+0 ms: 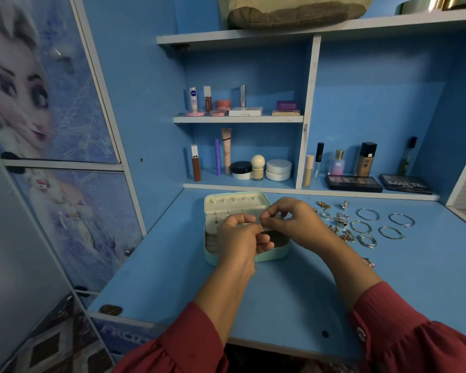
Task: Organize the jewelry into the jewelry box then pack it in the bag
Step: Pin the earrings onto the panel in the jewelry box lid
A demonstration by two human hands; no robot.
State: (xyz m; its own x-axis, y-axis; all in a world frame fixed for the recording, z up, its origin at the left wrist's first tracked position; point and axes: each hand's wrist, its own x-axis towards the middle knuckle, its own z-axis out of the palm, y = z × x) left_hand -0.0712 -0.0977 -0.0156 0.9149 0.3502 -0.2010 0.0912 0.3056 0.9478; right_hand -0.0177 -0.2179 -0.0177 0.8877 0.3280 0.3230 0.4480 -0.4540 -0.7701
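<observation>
Both hands meet over the open jewelry box (221, 211) near the desk's (172, 278) back edge, left hand (240, 232) and right hand (291, 219) fingertips pinching something too small to identify; bangles (379, 224) lie to the right.

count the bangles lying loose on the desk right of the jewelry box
5 bangles: back row, one and one further right; middle row, one and one; nearest, one. The right hand may hide others.

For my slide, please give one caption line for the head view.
Both hands, left hand and right hand, work over the open jewelry box; bangles wait on the blue desk.
</observation>
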